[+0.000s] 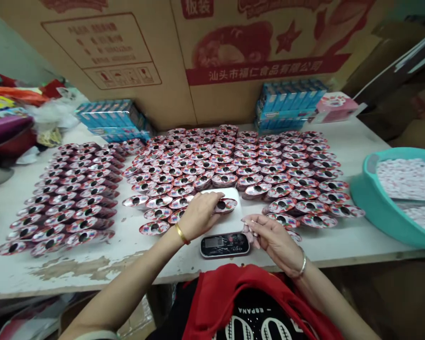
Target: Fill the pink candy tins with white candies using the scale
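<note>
My left hand (202, 213), with a gold bangle at the wrist, is closed around a red-and-white oval-topped pack (227, 205) with a dark round hole in its top. That pack is over the white platform of a digital scale (230, 192), whose black display panel (225, 245) faces me; the reading is too small to make out. To the right of the scale, my right hand (272, 240) pinches several small pale pink pieces (250, 231), which look like candies. Rows of the same oval-topped packs (246, 154) surround the scale at the back and both sides.
A turquoise tub (364, 189) of small pale pieces stands on the right, a scoop-like tool (411, 202) in it. Another block of packs (72, 191) fills the left. Blue boxes (109, 115), a pink box (336, 105) and a large carton (163, 47) stand behind.
</note>
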The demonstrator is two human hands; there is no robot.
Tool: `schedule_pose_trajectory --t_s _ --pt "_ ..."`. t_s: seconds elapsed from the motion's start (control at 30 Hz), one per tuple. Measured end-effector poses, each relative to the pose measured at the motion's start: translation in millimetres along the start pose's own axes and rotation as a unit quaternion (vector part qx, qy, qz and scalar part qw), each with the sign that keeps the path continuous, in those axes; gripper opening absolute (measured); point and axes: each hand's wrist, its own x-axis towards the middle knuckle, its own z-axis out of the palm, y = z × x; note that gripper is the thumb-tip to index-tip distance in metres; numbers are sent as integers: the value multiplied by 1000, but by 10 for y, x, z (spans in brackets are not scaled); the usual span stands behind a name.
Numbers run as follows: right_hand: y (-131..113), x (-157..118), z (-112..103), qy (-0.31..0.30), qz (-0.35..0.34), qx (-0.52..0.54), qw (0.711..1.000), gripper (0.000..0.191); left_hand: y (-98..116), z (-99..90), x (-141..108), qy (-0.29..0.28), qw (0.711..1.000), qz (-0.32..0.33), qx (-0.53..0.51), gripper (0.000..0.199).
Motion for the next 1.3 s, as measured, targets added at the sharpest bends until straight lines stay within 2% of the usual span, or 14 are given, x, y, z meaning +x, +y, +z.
schedule_pose_trajectory --t_s 0.07,0.13,0.23,0.33,0.43,0.53,0.73,0.8,0.93,1.07,1.3 --pt "4 -26 -29 2 7 6 1000 33 -24 -41 -15 0 1000 8 0 42" --pt "-6 -46 -52 4 10 11 1000 32 -49 -161 -82 14 1000 0 -2 44" --pt "-33 -69 -75 7 15 3 1000 31 -80 -376 -286 71 996 -53 -11 34" --pt "-49 -78 -88 10 23 -17 1000 31 -114 -504 -563 141 982 -124 -24 23" --pt "-66 -64 -90 13 20 -45 999 32 -148 -500 -822 179 967 -179 -27 17" --pt "-133 -19 -63 7 3 -97 995 32 -175 -423 -996 192 959 -207 -33 16" --pt "-415 179 147 -47 -67 -226 971 26 -187 -315 -1083 186 956 -220 -56 18" --pt "-492 274 238 -65 -98 -290 950 19 -186 -304 -1075 184 956 -217 -66 18" --pt "-554 458 374 -90 -136 -430 888 8 -186 -279 -1060 180 960 -204 -67 16" --pt "-535 579 458 -100 -174 -524 828 12 -189 -245 -1065 183 964 -186 -58 14" --pt "-571 632 602 -97 -132 -680 714 18 -200 -210 -1087 168 965 -191 -69 12"
